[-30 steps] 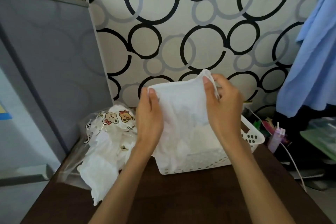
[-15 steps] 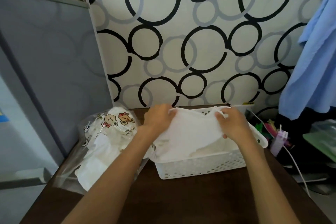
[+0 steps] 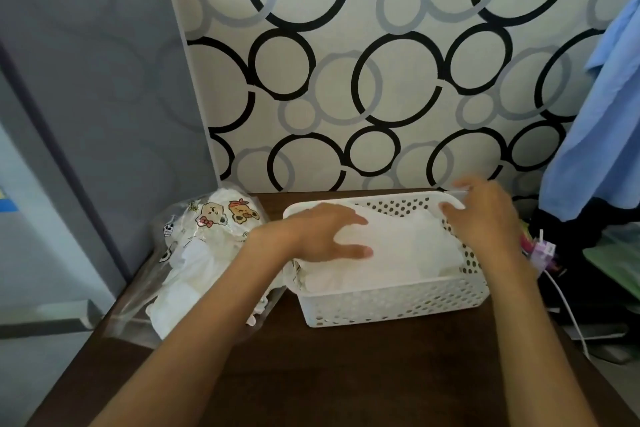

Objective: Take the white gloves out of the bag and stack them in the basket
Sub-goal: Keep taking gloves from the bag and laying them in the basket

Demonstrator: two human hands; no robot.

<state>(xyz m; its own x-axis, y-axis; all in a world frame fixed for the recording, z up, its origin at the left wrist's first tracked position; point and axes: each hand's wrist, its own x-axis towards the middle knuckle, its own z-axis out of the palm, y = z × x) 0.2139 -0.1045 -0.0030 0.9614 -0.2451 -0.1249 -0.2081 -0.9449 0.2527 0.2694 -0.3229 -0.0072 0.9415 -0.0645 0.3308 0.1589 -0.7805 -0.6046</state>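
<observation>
Your left hand [image 3: 325, 236] lies flat, fingers straight and spread, on the left part of the white gloves [image 3: 408, 250] stacked inside the white perforated basket [image 3: 394, 305]. Your right hand [image 3: 485, 215] is over the basket's far right corner, fingers relaxed and slightly blurred; you cannot tell whether it touches the rim or the gloves. The basket stands on the dark wooden worktop [image 3: 346, 374], near the far edge. Just to its left lies the clear plastic bag [image 3: 194, 253], printed with cartoon bears and holding more white gloves; your left forearm crosses above it. A blue garment [image 3: 602, 114] hangs at the right, well apart from the basket.
</observation>
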